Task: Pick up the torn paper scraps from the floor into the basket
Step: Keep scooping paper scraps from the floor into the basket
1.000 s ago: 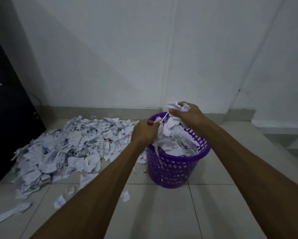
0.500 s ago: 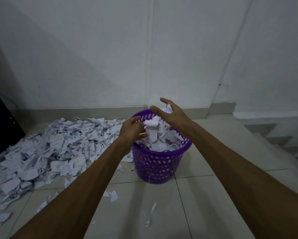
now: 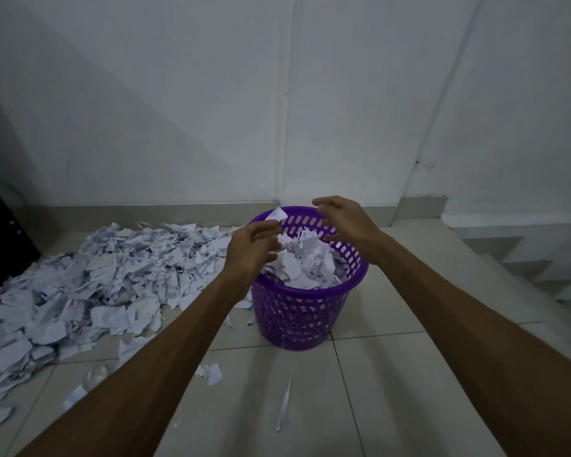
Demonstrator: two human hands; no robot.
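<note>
Two bare forearms reach forward; left hand [image 3: 251, 247] and right hand [image 3: 347, 221] hover with loosely spread fingers over an upright purple perforated plastic basket [image 3: 297, 311] heaped with scraps; a white torn paper pile [image 3: 89, 278] covers the tiled floor's left side

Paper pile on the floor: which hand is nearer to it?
Left. The left hand hovers at the basket's near-left rim, beside the paper pile; the right hand is over the far-right rim.
</note>
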